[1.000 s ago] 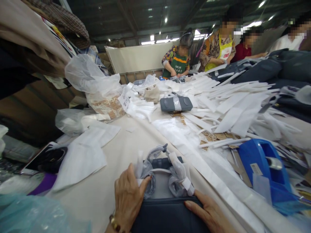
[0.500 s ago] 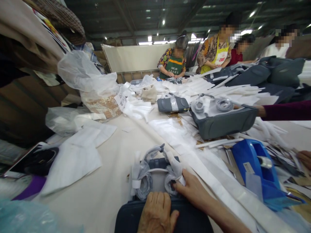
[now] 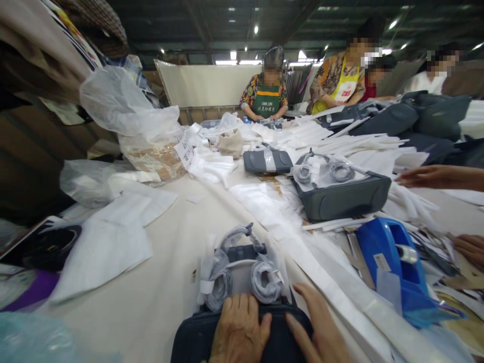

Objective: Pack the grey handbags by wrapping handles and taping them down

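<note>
A dark navy bag (image 3: 192, 335) lies at the near edge of the table, its handles wrapped in white paper and plastic (image 3: 242, 269) sticking up at its far end. My left hand (image 3: 238, 330) lies flat on top of the bag, fingers together and stretched forward. My right hand (image 3: 317, 327) rests beside it on the bag's right side, fingers out and pointing at the wrapped handles. Neither hand grips anything.
A blue tape dispenser (image 3: 393, 262) stands at the right. A grey bag (image 3: 340, 196) with wrapped handles and a smaller grey bag (image 3: 266, 161) sit mid-table among several white paper strips (image 3: 325, 282). Another person's hands (image 3: 427, 176) reach in from the right. Co-workers stand at the far end.
My right hand has come off the wrapped handle and settled on the bag beside my left. The other person's hand has let go of the grey bag, which now rests on the table.
</note>
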Demonstrator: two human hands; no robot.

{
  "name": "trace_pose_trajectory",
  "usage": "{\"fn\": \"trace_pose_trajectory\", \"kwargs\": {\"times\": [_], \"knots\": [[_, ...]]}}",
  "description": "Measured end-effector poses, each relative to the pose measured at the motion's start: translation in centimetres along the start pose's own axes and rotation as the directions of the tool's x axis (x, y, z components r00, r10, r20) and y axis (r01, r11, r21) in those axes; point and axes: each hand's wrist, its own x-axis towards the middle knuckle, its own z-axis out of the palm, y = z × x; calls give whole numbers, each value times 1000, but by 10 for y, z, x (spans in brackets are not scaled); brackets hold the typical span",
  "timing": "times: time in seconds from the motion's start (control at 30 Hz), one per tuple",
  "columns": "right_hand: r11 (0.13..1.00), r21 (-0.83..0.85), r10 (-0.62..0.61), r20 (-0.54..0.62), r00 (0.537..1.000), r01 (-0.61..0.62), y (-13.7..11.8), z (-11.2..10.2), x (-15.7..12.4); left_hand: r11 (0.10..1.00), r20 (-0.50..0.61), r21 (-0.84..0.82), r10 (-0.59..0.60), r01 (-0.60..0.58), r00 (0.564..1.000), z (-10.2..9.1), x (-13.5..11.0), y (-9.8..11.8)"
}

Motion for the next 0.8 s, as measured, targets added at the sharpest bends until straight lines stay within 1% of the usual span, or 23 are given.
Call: {"fn": "trace_pose_trajectory", "kwargs": {"times": [0.03,0.07,0.1,0.17,0.23,0.27,0.3,0.33,0.4,0.47,0.53,0.6,0.67,0.73,0.8], "knots": [[974,-161,-168,-57,984,157,6,10,-10,1000,-9,4,8,-8,1000,1,-1,0],[914,-307,-300,-70,951,266,10,19,-17,1000,-12,2,15,-15,1000,1,-1,-1],[843,-423,-392,-59,918,333,14,28,-20,1000,-8,-9,22,-22,1000,2,-2,-3],[737,-557,-475,-25,880,382,17,38,-21,997,-33,-66,38,-40,999,1,-1,-8],[699,-589,-510,-15,860,404,18,41,-17,990,-111,-122,57,-71,992,0,6,-14],[694,-586,-526,-16,850,418,19,40,-15,990,-127,-130,40,-57,991,0,14,-18],[692,-582,-535,-16,845,427,19,39,-14,992,-113,-125,3,-17,994,0,24,-21],[692,-581,-539,-19,842,429,19,38,-13,993,-71,-110,-43,35,997,0,37,-25],[689,-593,-536,-31,844,416,18,35,-13,989,59,-87,-117,122,991,0,65,-31],[675,-615,-548,-50,835,407,17,32,-12,985,144,-116,-113,130,983,2,91,-36],[675,-624,-566,-94,819,395,16,29,-12,978,202,-163,-94,129,975,5,108,-40],[673,-625,-599,-148,787,395,17,31,-10,969,248,-196,-99,150,964,9,118,-44],[679,-632,-609,-202,767,372,19,39,-9,966,296,-205,-91,156,951,15,123,-48],[690,-640,-591,-229,773,338,20,53,-10,987,381,-133,-33,90,924,19,126,-51],[722,-628,-538,-248,805,289,22,67,-11,1000,480,-22,20,-11,877,20,127,-52]]}}
